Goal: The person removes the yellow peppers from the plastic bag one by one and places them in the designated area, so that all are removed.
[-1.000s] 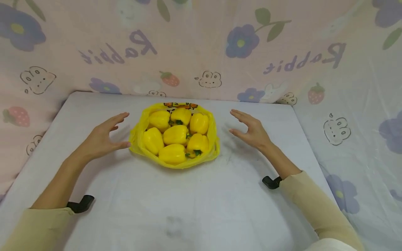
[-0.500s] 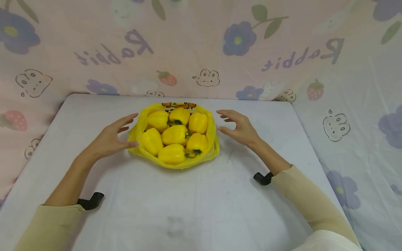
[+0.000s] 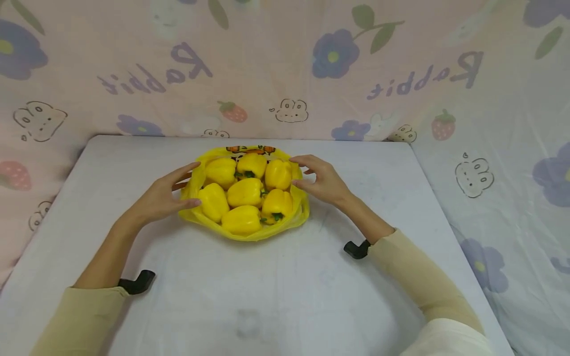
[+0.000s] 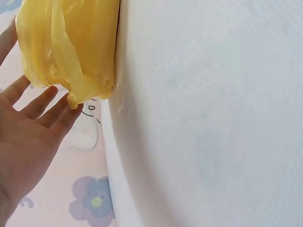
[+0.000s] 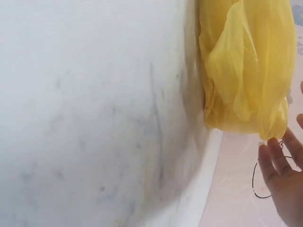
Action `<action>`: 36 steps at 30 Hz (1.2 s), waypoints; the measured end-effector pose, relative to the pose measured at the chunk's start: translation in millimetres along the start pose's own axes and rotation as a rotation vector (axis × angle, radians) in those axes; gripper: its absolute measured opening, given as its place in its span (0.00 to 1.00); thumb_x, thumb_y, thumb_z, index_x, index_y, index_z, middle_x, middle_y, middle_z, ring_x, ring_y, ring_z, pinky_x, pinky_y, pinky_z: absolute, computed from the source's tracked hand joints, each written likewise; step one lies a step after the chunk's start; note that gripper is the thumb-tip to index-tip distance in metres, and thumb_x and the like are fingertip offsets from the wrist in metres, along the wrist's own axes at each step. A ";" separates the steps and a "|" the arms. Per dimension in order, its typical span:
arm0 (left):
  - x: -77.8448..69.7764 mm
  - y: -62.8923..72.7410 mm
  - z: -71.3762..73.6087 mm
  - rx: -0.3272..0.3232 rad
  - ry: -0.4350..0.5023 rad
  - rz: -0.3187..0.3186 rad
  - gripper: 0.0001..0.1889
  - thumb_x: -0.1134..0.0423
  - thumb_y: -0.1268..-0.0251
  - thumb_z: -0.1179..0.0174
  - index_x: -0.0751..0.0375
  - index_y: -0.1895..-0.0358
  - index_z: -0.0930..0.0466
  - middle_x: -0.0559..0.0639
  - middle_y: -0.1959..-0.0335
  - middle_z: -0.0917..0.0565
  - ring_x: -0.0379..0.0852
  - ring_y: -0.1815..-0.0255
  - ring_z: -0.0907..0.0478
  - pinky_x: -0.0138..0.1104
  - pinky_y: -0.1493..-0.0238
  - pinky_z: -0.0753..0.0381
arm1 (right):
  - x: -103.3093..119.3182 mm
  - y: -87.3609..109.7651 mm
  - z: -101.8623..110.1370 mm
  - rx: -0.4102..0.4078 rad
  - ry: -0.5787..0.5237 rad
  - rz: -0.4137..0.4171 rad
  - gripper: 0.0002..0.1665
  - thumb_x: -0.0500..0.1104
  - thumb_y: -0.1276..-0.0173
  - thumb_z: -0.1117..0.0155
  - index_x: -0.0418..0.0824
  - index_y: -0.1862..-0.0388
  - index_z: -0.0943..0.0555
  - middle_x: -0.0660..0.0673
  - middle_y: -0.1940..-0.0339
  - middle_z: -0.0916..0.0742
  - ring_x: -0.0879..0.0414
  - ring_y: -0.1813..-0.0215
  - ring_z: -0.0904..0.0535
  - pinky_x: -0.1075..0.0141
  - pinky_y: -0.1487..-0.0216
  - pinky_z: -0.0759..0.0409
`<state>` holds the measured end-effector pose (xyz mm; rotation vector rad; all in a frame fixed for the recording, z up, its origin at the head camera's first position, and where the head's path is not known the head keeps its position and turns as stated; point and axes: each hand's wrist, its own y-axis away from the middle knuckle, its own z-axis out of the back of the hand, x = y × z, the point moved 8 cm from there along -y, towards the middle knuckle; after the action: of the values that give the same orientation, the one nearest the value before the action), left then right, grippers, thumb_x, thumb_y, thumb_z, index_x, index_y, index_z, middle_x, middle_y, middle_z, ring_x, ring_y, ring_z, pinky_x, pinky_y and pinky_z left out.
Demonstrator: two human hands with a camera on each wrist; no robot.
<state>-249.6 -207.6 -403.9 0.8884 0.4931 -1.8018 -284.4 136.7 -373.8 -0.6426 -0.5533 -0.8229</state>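
A yellow plastic bag [image 3: 249,236] stands with its mouth spread wide in the head view. Several yellow bell peppers [image 3: 244,192] with green stems fill it. My left hand [image 3: 161,198] is at the bag's left side, thumb and fingers apart, the fingertips right at the rim. At the opposite side, my right hand [image 3: 324,182] has its fingertips at the right rim, fingers slightly bent. The left wrist view shows spread fingers [image 4: 40,103] along the bag's wall [image 4: 78,47]. In the right wrist view, fingertips [image 5: 273,150] reach the bag's lower corner [image 5: 246,71].
The bag rests on a white-covered table [image 3: 267,287], toward its far edge. Behind it hangs a pink curtain [image 3: 258,64] printed with rabbits, flowers and strawberries. Black angled pieces [image 3: 139,282] stick out at both wrists.
Both hands have moved inward toward the bag, the right one from clearly apart to its rim. The bag and peppers keep their place on the table.
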 end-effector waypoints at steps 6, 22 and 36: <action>2.9 -3.7 -2.7 0.020 0.014 0.017 0.50 0.47 0.40 0.30 0.39 0.19 0.53 0.56 0.20 0.47 0.70 0.27 0.40 0.63 0.32 0.37 | -0.9 -8.4 -12.0 0.049 0.090 -0.064 0.33 0.48 0.33 0.30 0.42 0.31 0.26 0.46 0.34 0.21 0.51 0.34 0.26 0.56 0.40 0.22; 8.7 -7.5 -4.5 0.040 0.062 0.046 0.50 0.47 0.40 0.30 0.36 0.20 0.54 0.56 0.20 0.49 0.68 0.26 0.42 0.62 0.31 0.39 | -1.1 -25.1 -37.2 0.107 0.196 -0.223 0.40 0.54 0.36 0.29 0.45 0.28 0.29 0.43 0.29 0.25 0.47 0.28 0.32 0.53 0.26 0.36; 5.6 -5.4 -5.4 0.045 0.056 0.026 0.50 0.48 0.39 0.31 0.38 0.19 0.54 0.58 0.20 0.49 0.70 0.27 0.41 0.63 0.32 0.38 | -10.4 -34.2 -49.7 0.151 0.198 -0.375 0.51 0.60 0.42 0.25 0.44 0.25 0.34 0.43 0.30 0.25 0.47 0.32 0.28 0.53 0.31 0.30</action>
<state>-253.8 -205.1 -412.0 0.9746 0.4758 -1.7743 -307.8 89.1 -404.2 -0.3162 -0.5564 -1.1704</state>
